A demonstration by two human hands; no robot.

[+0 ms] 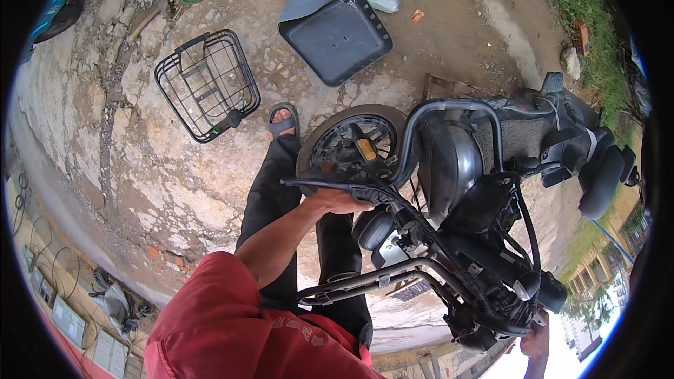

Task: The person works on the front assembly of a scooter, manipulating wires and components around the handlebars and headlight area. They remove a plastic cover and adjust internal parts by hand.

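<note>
Nearest the camera is the red cloth shirt (217, 316), its left sleeve leading to the left hand (340, 201). Bare, cracked concrete ground (133, 182) extends left of that hand, giving open room. Beyond it and to its left lies a black wire basket (203, 95); farther beyond, nearly straight ahead, lies a square black plastic tray (340, 38). A strip of green grass (590, 49) bounds the ground far beyond, to the right.

The black motor scooter with a tubular metal frame (456, 168) stands between the hands and extends right of the left hand. Its black spoked wheel (351, 142), fitted with an amber reflector (366, 149), is just beyond that hand. Frame tubes and dark cables are exposed.

The left forearm reaches forward; the hand is half closed at a slim black bar (316, 182), firmness of hold undetermined. The right hand (536, 340) is raised to the frame's near right end, fingers curled, its grip partly hidden and not determinable.
</note>
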